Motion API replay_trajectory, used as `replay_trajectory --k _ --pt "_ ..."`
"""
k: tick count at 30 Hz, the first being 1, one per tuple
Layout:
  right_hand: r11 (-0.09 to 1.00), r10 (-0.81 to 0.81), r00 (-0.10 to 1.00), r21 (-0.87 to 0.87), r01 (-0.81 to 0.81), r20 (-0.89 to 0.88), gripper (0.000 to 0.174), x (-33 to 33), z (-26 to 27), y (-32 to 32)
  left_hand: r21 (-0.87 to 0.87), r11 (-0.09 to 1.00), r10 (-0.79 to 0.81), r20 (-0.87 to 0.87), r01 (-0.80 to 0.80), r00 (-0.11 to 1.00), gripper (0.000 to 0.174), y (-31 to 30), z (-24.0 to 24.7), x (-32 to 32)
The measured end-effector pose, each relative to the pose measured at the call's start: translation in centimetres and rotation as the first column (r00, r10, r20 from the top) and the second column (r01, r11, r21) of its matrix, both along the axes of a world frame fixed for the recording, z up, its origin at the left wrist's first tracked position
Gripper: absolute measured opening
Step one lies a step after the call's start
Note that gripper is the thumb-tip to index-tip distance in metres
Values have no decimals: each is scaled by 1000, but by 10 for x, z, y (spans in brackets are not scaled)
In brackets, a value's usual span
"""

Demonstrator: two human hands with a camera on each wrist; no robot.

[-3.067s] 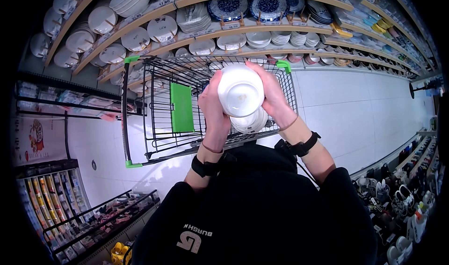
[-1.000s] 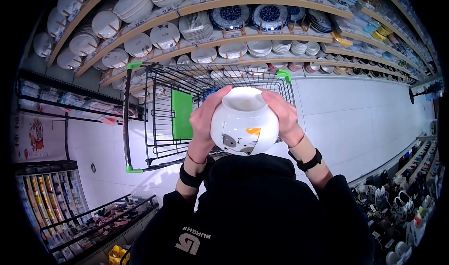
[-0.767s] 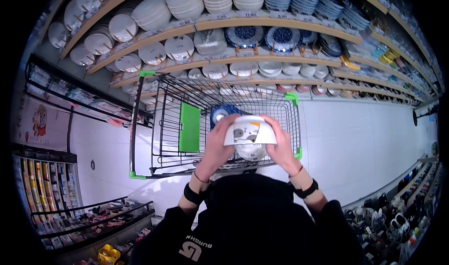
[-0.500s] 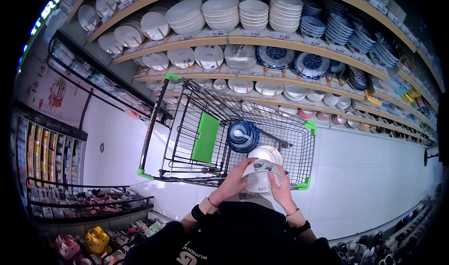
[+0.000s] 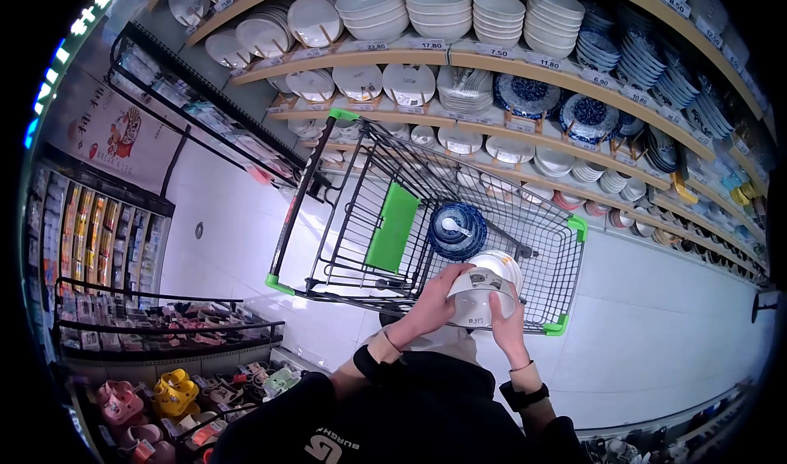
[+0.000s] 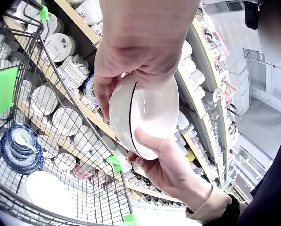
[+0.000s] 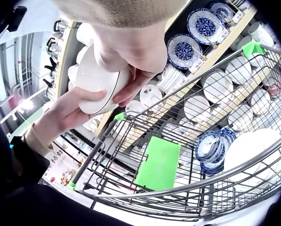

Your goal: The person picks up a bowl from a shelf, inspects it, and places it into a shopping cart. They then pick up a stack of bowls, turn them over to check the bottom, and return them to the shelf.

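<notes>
White bowl [image 5: 482, 293] is being held tilted between both hands, over the near right corner of the shopping cart [image 5: 305, 187]. The left hand [image 5: 432, 304] is curling round it from 9 o'clock, fingers spread over the outer wall and thumb lying near the dark-lined rim. The right hand [image 5: 508, 329] is cupping it from 5 o'clock, thumb pressing on the wall and fingers wrapping underneath. Gripping it on opposite sides like this is probably steadying a smooth, heavy piece while it is being turned on its side.

Inside the cart, a stack of white dishes [image 5: 502, 262] is sitting at 1 o'clock of the bowl, just behind it. A stack of blue patterned bowls [image 5: 457, 229], with a white spoon on top, is lying at 11 o'clock. A green flap [image 5: 392, 226] is hanging at 9 o'clock of that blue stack. Shelves of crockery [image 5: 459, 54] are filling the view at 12 o'clock.

The hands are covering much of the bowl, so the grey marking and small lettering on its wall are showing only in part. Whether the bowl is touching the white stack behind it is hard to tell. Price tags on the shelves are too small to trust.
</notes>
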State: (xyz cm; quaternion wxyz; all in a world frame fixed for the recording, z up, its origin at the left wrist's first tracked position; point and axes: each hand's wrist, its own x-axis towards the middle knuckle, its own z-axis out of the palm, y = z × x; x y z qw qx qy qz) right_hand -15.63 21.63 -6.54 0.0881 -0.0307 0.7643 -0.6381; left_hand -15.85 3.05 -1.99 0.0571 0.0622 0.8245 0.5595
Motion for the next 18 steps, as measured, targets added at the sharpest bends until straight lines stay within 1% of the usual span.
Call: replay_trajectory --k 3,6,7,10,11,12,14,17,18 --pt "1000 -6 1000 12 6 -14 32 6 -1 -16 25 1000 -13 -6 13 1000 60 -18 -5 7" --pt "1000 -12 1000 20 12 -4 33 17 9 -42 18 998 -55 -56 57 997 60 -46 -8 15" --pt "1000 -13 1000 25 13 1 33 21 14 -52 7 998 -61 -91 62 994 56 -57 -7 18" --pt "995 -96 992 -8 96 -82 33 41 14 -96 70 992 -99 -101 106 990 52 -97 11 27" --pt "989 -140 983 36 145 -118 33 49 15 -112 86 990 -104 -96 112 990 53 -112 15 32" --pt "989 -130 984 50 137 -121 33 54 13 -124 111 984 -123 -126 137 984 54 -127 14 34" --pt "987 -129 983 84 140 -127 33 65 17 -150 97 986 -126 -125 139 984 54 -155 19 43" --pt "986 -123 986 94 134 -114 32 76 25 -182 169 975 -115 -181 146 977 53 -187 9 54" --pt "985 -130 984 95 142 -124 32 81 26 -192 164 974 -126 -190 158 974 53 -197 8 57"
